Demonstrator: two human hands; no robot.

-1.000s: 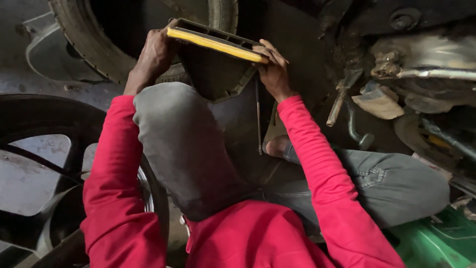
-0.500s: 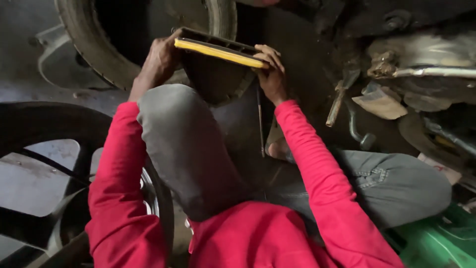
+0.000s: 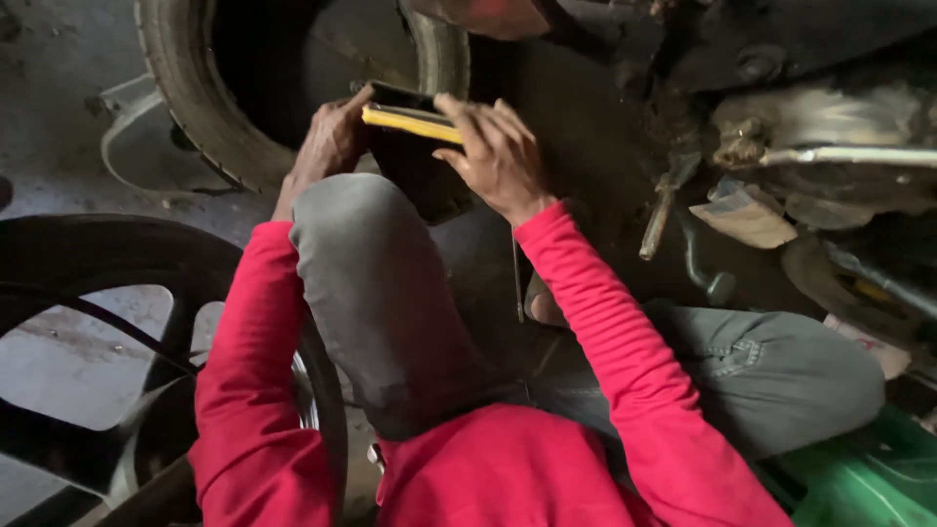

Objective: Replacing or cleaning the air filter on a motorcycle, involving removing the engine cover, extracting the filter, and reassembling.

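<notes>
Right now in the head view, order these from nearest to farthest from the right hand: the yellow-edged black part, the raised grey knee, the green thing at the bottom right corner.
1. The yellow-edged black part: under the right hand, touching its fingers.
2. The raised grey knee: just below and left of that hand.
3. The green thing: far off at the bottom right corner.

— What colours on that flat part?
— The black panel [image 3: 415,161] has a yellow edge strip [image 3: 410,123].
— And the clothing?
— Red sleeves [image 3: 256,390], grey trousers [image 3: 390,293]; a green sheet [image 3: 869,478] lies beside them.
</notes>
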